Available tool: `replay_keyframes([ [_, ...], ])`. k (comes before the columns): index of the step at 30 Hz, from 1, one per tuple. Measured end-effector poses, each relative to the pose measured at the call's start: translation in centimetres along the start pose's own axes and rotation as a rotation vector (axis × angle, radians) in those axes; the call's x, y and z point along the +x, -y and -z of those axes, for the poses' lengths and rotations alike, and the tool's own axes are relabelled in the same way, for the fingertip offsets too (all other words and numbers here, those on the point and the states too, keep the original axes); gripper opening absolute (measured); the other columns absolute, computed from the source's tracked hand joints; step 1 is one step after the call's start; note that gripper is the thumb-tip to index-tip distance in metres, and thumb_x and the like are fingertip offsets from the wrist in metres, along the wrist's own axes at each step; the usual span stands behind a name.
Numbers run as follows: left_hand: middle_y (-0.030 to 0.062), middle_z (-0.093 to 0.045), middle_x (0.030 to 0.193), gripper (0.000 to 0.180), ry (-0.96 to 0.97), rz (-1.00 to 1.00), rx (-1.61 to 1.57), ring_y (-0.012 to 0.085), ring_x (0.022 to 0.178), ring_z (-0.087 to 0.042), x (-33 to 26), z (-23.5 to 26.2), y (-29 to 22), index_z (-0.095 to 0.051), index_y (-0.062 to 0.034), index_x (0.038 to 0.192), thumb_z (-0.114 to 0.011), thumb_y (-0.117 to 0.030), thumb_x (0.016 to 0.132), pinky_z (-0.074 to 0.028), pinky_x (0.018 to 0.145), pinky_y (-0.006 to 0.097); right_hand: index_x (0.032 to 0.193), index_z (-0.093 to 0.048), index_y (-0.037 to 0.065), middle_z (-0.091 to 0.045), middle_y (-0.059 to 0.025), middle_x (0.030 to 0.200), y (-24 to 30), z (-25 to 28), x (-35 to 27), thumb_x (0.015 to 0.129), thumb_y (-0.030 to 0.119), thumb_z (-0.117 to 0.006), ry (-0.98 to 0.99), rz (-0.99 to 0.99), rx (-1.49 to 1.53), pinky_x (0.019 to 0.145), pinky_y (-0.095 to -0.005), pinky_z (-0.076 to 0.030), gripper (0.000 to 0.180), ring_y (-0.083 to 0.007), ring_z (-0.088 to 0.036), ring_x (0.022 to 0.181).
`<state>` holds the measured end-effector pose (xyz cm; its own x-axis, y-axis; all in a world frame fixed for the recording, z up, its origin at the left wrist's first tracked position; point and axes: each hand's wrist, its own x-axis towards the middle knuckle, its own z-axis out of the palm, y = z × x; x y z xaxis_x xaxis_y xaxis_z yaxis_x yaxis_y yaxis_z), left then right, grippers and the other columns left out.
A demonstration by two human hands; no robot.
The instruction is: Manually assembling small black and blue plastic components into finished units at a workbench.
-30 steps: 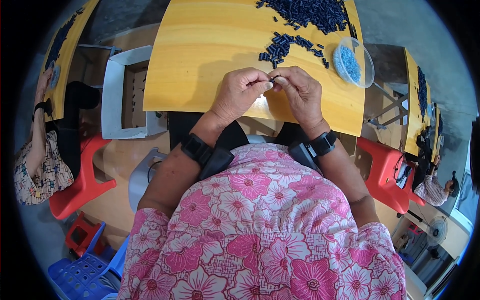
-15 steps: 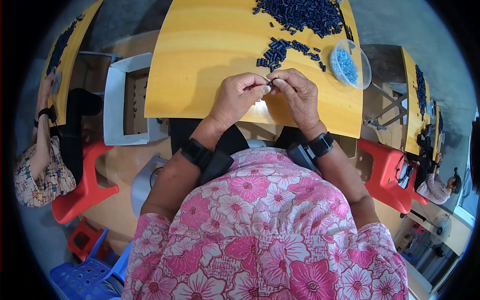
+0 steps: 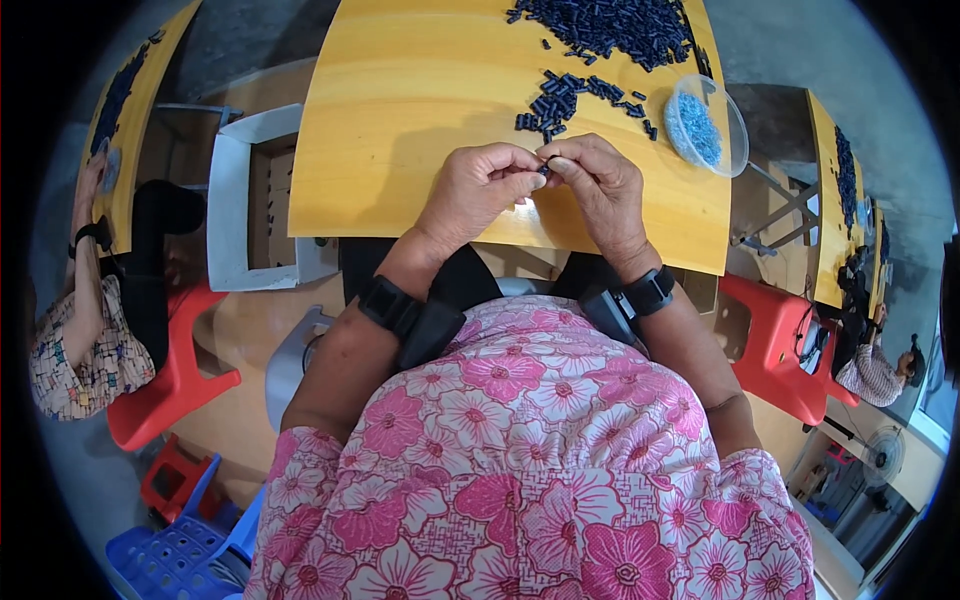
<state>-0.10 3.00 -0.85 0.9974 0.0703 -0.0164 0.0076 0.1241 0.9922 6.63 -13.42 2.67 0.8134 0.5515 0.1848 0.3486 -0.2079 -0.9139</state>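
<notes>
Both hands meet above the near part of the yellow table [image 3: 380, 150], fingertips almost touching. A small dark cylindrical piece [image 3: 544, 169] is pinched between them, mostly hidden by the fingers. My left hand [image 3: 482, 195] closes thumb and forefinger on one side of it; my right hand [image 3: 600, 190] grips it from the other side. Just beyond the fingers lies a small group of similar dark pieces [image 3: 555, 103]. A larger heap of them [image 3: 610, 25] covers the far right of the table. Right of my hands stands a clear round tub [image 3: 735, 140] of small light-blue pieces [image 3: 695, 130].
An open white box [image 3: 228, 200] stands left of the table. Red stools [image 3: 775, 350] and a blue plastic chair [image 3: 165, 560] are around me. At the left, another person's hand [image 3: 92, 170] works at a second table; further people and tables are at the right.
My hands stay together over the table with the dark piece between them, the right fingers shifted slightly. The whole view has moved a little.
</notes>
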Motion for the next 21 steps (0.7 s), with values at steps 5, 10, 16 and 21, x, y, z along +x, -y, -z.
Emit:
replay_keyframes([
  [5, 0.0028, -0.068, 0.081, 0.011, 0.016, 0.034, -0.011, 0.0072, 0.071, -0.061, 0.0, 0.1, 0.2, -0.070, 0.0029, 0.095, -0.067, -0.005, 0.088, -0.051, 0.065, 0.022, 0.092, -0.071, 0.002, -0.067, -0.0092, 0.086, -0.2, 0.3, -0.5, 0.084, 0.004, -0.066, 0.000, 0.203, -0.295, 0.069, -0.0286, -0.053, 0.009, -0.0196, -0.066, 0.078],
  [10, 0.0040, -0.069, 0.081, 0.011, -0.011, -0.010, -0.106, 0.0072, 0.070, -0.061, 0.0, 0.1, 0.3, -0.070, 0.0032, 0.093, -0.066, -0.006, 0.088, -0.051, 0.064, 0.022, 0.096, -0.070, 0.002, -0.066, -0.0095, 0.086, -0.3, -0.8, -0.4, 0.086, 0.004, -0.066, -0.038, 0.112, -0.087, 0.070, -0.0279, -0.052, 0.011, -0.0203, -0.066, 0.078],
  [16, 0.0041, -0.070, 0.084, 0.014, 0.023, 0.014, -0.040, 0.0068, 0.071, -0.061, 0.0, 0.0, 0.3, -0.069, 0.0037, 0.099, -0.066, -0.006, 0.089, -0.052, 0.066, 0.021, 0.099, -0.069, 0.000, -0.066, -0.0100, 0.090, -0.2, 0.2, -0.6, 0.089, 0.000, -0.061, 0.003, 0.009, 0.030, 0.071, -0.0268, -0.052, 0.014, -0.0166, -0.066, 0.076],
  [21, 0.0032, -0.069, 0.082, 0.014, 0.004, -0.010, -0.026, 0.0063, 0.071, -0.061, 0.0, -0.1, 0.4, -0.070, 0.0035, 0.098, -0.067, -0.007, 0.090, -0.052, 0.066, 0.021, 0.105, -0.070, 0.000, -0.066, -0.0106, 0.091, -0.1, 0.6, -0.3, 0.091, 0.001, -0.057, 0.042, -0.004, 0.034, 0.072, -0.0273, -0.053, 0.018, -0.0162, -0.066, 0.076],
])
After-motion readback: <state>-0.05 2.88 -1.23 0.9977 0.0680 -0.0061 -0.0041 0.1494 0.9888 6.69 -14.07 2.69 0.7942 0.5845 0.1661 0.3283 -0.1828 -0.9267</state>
